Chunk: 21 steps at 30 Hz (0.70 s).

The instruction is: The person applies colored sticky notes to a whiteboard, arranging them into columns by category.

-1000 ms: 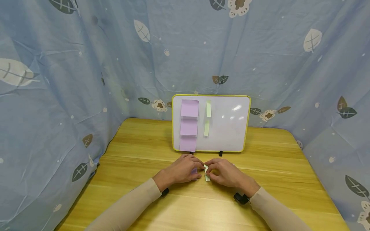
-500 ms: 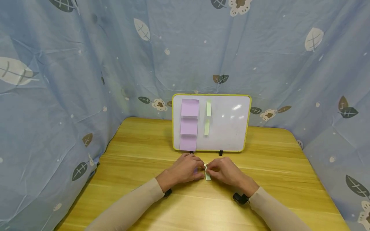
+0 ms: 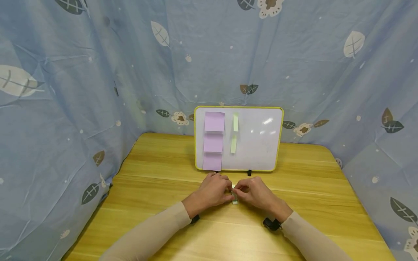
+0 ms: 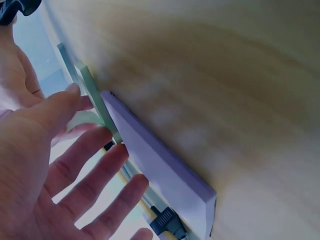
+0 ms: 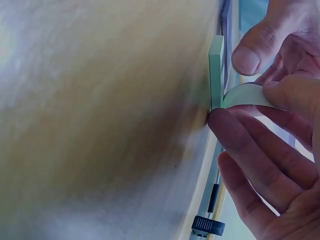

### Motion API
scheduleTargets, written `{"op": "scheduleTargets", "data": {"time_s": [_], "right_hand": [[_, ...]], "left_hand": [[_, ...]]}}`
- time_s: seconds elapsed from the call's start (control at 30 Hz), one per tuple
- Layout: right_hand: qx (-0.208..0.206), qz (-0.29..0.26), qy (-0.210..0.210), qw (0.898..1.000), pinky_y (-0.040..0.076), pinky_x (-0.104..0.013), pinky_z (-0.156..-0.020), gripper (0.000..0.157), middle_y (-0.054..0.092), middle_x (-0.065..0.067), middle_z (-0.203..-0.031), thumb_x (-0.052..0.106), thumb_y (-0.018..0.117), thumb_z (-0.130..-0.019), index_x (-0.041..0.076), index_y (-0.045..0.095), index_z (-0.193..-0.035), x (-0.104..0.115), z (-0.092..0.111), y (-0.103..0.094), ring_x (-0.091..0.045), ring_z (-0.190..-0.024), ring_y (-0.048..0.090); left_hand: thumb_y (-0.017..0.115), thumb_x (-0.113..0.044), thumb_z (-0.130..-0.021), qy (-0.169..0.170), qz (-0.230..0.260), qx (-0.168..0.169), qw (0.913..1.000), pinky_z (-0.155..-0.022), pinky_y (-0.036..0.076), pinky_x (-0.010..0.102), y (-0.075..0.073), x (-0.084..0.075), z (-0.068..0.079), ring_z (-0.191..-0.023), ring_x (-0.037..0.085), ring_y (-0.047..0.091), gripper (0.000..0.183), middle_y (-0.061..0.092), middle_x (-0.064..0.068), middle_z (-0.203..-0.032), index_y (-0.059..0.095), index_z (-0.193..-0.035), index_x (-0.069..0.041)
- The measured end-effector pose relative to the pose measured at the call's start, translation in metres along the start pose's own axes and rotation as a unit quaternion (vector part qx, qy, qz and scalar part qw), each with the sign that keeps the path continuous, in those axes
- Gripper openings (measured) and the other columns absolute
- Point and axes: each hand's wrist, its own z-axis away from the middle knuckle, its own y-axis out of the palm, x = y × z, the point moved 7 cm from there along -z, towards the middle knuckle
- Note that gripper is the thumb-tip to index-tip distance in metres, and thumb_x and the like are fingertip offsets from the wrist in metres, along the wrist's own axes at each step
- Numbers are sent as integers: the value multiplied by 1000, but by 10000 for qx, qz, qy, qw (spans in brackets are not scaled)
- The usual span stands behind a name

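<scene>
On the table, a narrow pale-green sticky note pad [image 3: 234, 202] lies between the two hands. My right hand [image 3: 256, 194] pinches the top sheet [image 5: 250, 95], which arches up from the pad in the right wrist view. From the other side my left hand [image 3: 212, 190] reaches in, thumb and fingers spread and slightly bent close around the pad. Whether its fingertips press on the pad is hard to tell. A thick purple sticky note pad [image 4: 155, 160] lies beside the green one in the left wrist view; the left hand mostly covers it in the head view.
Behind the hands a yellow-rimmed whiteboard [image 3: 258, 141] stands on black feet. It bears a column of purple notes [image 3: 214, 122] on the left and two green strips [image 3: 236, 122] beside them. Blue patterned curtains [image 3: 209, 54] enclose the wooden table [image 3: 163, 159].
My left hand has shifted slightly right, closer to the green pad. The right hand's fingertips stay at the pad's upper end, and a sheet there is now lifted.
</scene>
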Motion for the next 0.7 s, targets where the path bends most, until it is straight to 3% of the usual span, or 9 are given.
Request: {"op": "scheduleTargets", "data": {"time_s": [0.4, 0.7], "right_hand": [[-266, 20, 275, 9993, 65, -22, -71, 8, 88, 3, -91, 7, 86, -104, 13, 88, -99, -4, 2, -3, -1, -80, 80], [-425, 141, 367, 9983, 66, -21, -72, 7, 88, 3, -90, 6, 87, -103, 12, 87, -99, -6, 1, -6, -3, -80, 81]], "left_hand": [[96, -55, -97, -149, -13, 22, 9999, -118, 60, 56, 6, 0, -2, -113, 18, 76, 30, 82, -10, -115, 89, -106, -27], [95, -55, -97, -174, -118, 3, 9998, -109, 63, 51, 5, -1, -4, -109, 18, 77, 35, 81, -11, -111, 85, -108, -24]]}}
